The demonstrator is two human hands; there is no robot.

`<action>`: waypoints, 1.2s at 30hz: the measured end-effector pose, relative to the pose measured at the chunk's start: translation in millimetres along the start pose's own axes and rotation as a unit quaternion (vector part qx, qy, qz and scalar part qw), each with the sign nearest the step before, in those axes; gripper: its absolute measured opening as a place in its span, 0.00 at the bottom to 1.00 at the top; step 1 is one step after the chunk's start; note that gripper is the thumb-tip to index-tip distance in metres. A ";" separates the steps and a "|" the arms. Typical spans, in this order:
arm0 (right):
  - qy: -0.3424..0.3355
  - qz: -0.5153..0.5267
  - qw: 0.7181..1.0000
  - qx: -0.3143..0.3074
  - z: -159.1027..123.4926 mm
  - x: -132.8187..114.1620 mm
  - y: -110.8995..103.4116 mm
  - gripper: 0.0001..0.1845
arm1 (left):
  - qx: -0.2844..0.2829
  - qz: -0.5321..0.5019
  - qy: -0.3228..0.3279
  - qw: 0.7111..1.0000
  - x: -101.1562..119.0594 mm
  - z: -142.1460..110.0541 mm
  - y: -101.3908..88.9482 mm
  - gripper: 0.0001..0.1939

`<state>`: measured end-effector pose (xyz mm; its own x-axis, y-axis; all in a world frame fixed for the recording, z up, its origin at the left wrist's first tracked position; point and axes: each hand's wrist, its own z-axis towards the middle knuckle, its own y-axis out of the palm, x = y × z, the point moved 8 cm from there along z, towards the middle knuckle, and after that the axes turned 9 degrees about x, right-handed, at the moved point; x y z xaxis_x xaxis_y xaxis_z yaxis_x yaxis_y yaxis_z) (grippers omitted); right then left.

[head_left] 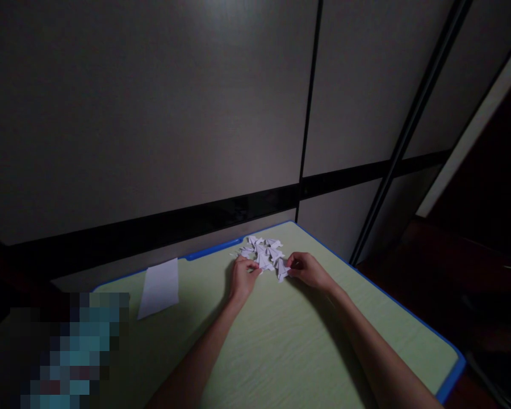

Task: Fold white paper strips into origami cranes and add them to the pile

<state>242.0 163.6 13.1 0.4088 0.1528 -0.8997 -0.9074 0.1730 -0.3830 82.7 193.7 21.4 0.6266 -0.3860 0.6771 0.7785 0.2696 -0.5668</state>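
Observation:
Several small folded white paper figures (259,250) lie grouped at the far part of the table. At the near right of the group, my right hand (309,270) has its thumb and fingers closed on the edge of one folded paper figure (281,269). My left hand (243,277) is at the near left, thumb and fingers pinched at the edge of another folded paper figure (264,261). Both of these figures are low, at the tabletop among the others. The fingertips partly cover the paper edges.
A flat white sheet of paper (159,288) lies on the left of the pale green table (272,352), which has a blue rim. Grey cabinet doors (162,113) with a black strip stand behind the table. A pixelated patch (85,346) hides the lower left.

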 end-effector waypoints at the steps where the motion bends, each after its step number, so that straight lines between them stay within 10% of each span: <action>1: 0.001 0.004 1.000 0.001 0.1 0.3 -0.3 0.07 | 0.005 -0.002 -0.004 1.000 -0.2 1.8 0.5 0.03; 36: -0.026 0.033 0.987 0.154 12.6 12.0 12.2 0.02 | 0.078 -0.089 -0.021 0.993 -3.5 7.8 -7.5 0.08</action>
<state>237.1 179.8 0.3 0.3611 0.2212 -0.9059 -0.8627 0.4481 -0.2345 75.0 199.9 27.0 0.4768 -0.4034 0.7810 0.8711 0.3353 -0.3587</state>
